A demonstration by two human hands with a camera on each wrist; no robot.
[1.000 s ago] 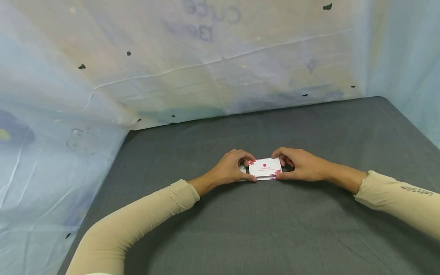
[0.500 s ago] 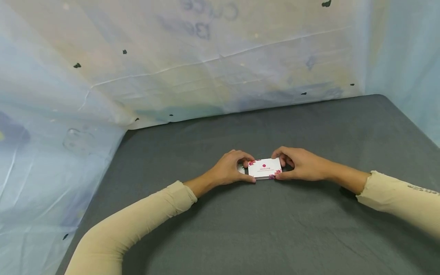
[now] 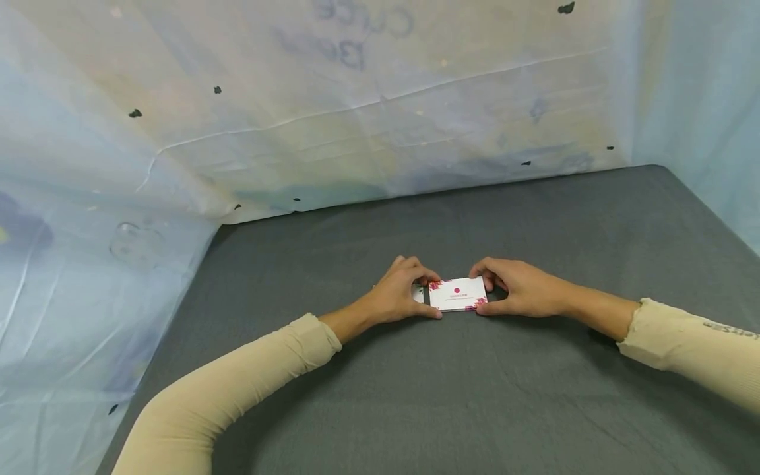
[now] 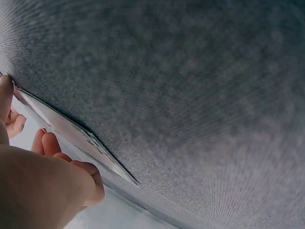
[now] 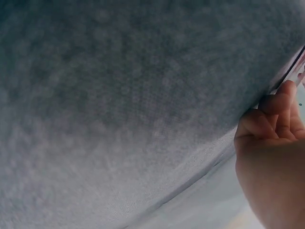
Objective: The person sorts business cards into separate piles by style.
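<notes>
We're on the grey cloth table, pale sheeting behind. Left hand and right hand each pinch one short end of the white card stack, lying flat between them mid-table, fingers curled round its edges.

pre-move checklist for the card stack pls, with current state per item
1. Left hand grips the left end of the card stack: ok.
2. Right hand grips the right end: ok.
3. Stack lies flat on the grey table: ok.
4. Card edges squared: not ok, a card sticks out on the left.
5. Number of cards: cannot tell.
</notes>
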